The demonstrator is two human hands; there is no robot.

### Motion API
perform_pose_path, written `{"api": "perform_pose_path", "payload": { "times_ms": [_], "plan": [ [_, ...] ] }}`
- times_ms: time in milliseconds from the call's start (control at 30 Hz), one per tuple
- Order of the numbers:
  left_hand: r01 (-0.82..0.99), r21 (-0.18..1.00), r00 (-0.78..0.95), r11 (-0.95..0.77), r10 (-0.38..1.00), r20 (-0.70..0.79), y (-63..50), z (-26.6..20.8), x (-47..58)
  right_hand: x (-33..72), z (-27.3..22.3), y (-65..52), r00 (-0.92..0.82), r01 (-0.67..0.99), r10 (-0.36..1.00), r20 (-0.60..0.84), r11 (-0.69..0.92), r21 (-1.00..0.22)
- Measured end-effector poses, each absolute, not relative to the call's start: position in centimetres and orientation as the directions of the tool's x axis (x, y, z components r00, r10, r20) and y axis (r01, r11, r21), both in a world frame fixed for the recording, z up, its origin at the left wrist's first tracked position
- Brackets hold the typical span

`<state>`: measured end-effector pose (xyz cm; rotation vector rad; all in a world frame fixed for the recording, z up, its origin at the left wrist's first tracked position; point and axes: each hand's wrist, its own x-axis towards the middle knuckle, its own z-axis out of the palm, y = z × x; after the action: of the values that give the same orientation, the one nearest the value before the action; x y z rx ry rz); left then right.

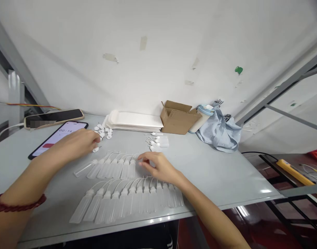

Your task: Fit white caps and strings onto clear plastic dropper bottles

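Observation:
My left hand is over the table beside the pile of small white needle-tip caps, its fingers curled together; what they hold, if anything, is hidden. One loose cap lies just below its fingertips. My right hand is at the right end of the back row of clear plastic squeeze bottles, fingers bent and apart, with nothing visible between them. Nearer the front edge lies a longer row of similar bottles, with thin pale tubes or cap straps at their necks.
A few small bottles with white tips lie toward the back. Behind them are stacked white envelopes or sleeves, an open cardboard box, a lidded cup and blue cloth. Two phones, one showing a timer, lie left.

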<state>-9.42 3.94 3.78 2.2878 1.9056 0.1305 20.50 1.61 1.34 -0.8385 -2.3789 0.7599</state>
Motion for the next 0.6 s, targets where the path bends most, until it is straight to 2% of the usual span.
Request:
{"api": "perform_pose_path", "payload": {
  "times_ms": [167, 300, 467, 600],
  "plan": [
    [0.989, 0.104, 0.109, -0.106, 0.994, -0.024, 3.3, 3.8, -8.2, 20.1, 1.4, 1.2, -0.79, 0.371, 0.594, 0.15, 0.658, -0.655],
    [0.991, 0.097, 0.094, -0.096, 0.995, 0.027, 3.1, 3.4, -7.8, 20.1, 1.3, 1.4, -0.814, 0.373, 0.57, 0.113, 0.661, -0.65],
    [0.977, 0.18, 0.105, -0.116, 0.992, 0.071, 2.9, 3.2, -7.6, 20.0, 1.2, 1.3, -0.823, 0.37, 0.56, 0.095, 0.656, -0.658],
    [0.93, 0.341, 0.097, -0.14, 0.986, 0.138, 3.2, 3.4, -7.1, 19.9, 1.2, 1.3, -0.816, 0.414, 0.574, 0.066, 0.662, -0.625]
  ]
}}
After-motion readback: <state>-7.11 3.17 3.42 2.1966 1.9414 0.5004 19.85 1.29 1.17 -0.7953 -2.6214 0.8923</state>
